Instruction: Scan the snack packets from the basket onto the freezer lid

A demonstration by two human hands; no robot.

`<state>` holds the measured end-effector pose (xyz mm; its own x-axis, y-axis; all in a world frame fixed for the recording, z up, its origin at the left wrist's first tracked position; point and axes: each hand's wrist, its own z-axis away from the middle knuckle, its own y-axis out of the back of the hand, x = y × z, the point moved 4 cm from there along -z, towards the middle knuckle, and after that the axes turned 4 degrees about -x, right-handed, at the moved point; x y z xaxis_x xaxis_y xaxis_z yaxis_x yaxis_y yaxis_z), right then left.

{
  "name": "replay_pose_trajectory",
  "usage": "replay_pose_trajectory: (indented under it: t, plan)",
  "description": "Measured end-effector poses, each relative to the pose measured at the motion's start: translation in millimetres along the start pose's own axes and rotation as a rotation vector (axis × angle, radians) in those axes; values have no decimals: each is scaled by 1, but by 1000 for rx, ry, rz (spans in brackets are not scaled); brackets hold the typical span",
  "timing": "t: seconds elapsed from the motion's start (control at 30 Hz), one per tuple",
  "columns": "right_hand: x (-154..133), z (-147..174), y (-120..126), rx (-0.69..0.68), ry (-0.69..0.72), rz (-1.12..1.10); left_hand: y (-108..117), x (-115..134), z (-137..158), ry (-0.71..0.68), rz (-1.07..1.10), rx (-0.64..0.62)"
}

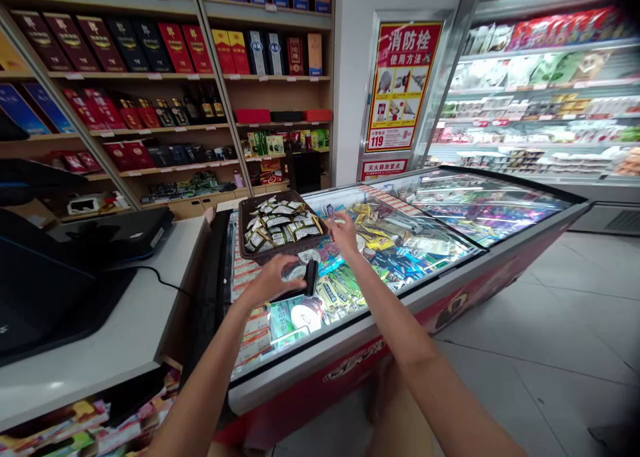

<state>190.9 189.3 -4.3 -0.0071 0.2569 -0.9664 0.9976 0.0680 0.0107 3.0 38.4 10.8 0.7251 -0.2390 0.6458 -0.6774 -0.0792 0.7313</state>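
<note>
Red-sided chest freezer (pixel 300 362) runs from the middle out to the right, packaged goods (pixel 340 292) showing under its glass top. Shelving (pixel 280 78) with boxes and bottles stands behind, to the left. White counter (pixel 143 324) sits beside the freezer's left end, dark machine (pixel 45 277) on it. Red-and-yellow poster (pixel 403 87) on the wall past the freezer's far edge.

Brown basket (pixel 267 254) rests on the freezer top at the far left corner. Left hand (pixel 275 280) is over the glass, between basket and near edge, half curled, thumb and fingers apart, tips right at a black object (pixel 311 278); can't tell if it's gripped. Right hand (pixel 343 232) is at the basket's right edge, fingers bent in against the rim; can't tell how firm the hold is. Small white-and-dark packets (pixel 293 225) lie heaped inside the basket.
</note>
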Motion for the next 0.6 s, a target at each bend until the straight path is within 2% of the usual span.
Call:
replay_pose_trajectory:
  t: [0.1,0.17,0.27,0.4,0.6]
  plan:
    - [35,-3,7,232,-7,255,-16,-10,13,-7,-90,-94]
    - [55,-2,9,297,-50,398,-26,-20,21,2,-147,-102]
    - [64,-2,4,271,18,530,-38,-37,27,31,-336,-80]
    - [61,-1,-5,216,30,628,-52,-45,32,-66,-549,-45]
    - [62,-1,-8,183,-14,655,-53,-31,38,-130,-507,-13]
